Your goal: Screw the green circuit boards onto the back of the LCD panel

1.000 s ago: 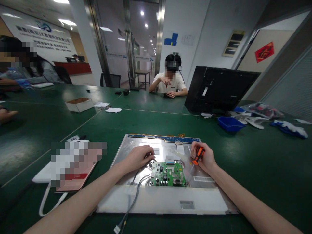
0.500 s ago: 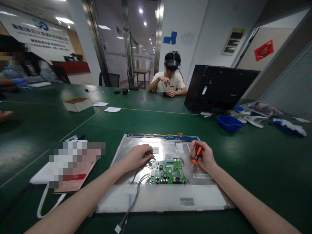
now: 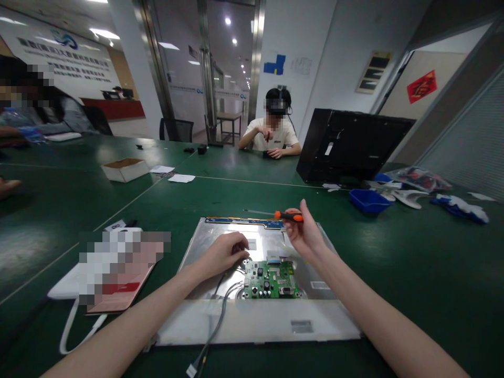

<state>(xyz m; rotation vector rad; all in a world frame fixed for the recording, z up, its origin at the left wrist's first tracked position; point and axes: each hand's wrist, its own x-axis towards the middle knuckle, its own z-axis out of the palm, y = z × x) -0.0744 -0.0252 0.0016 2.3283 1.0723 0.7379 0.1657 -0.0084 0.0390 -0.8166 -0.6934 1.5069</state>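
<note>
My right hand [image 3: 306,237] grips a screwdriver [image 3: 290,216] pointing to nine o'clock; whether my left hand [image 3: 224,254], at the board's ten [image 3: 268,281], holds anything, I cannot tell.

Open box [image 3: 126,174] beside white papers [image 3: 181,178]

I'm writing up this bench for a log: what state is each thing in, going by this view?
Orange-and-black screwdriver: in the right hand, raised, shaft pointing left
Left hand: fingers curled; grip unclear
Display panel: flat, metal back up
Green circuit board: exposed, lying on the display panel
Grey cable: near plug loose, unconnected
Black monitor: standing, rear facing us
White box: open-topped
Blue tray: open-topped
</note>
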